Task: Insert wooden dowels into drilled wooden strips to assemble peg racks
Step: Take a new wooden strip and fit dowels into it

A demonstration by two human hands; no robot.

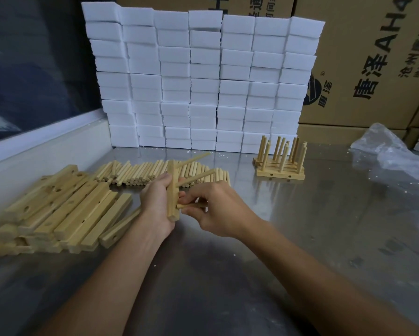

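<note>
Gripped upright in our left hand, fingers curled round it, is a drilled wooden strip held above the steel table. Our right hand pinches a dowel whose tip meets the strip's lower part; whether it has entered a hole we cannot tell, as fingers cover the joint. Two dowels already project rightward from the strip higher up. Left of the hands lies a blurred pile of strips, cut off at the frame edge. Beyond the hands, loose dowels lie in a row. Farther right stand finished racks, stacked; their count is unclear. Behind rise white foam blocks, cartons and crumpled plastic.
</note>
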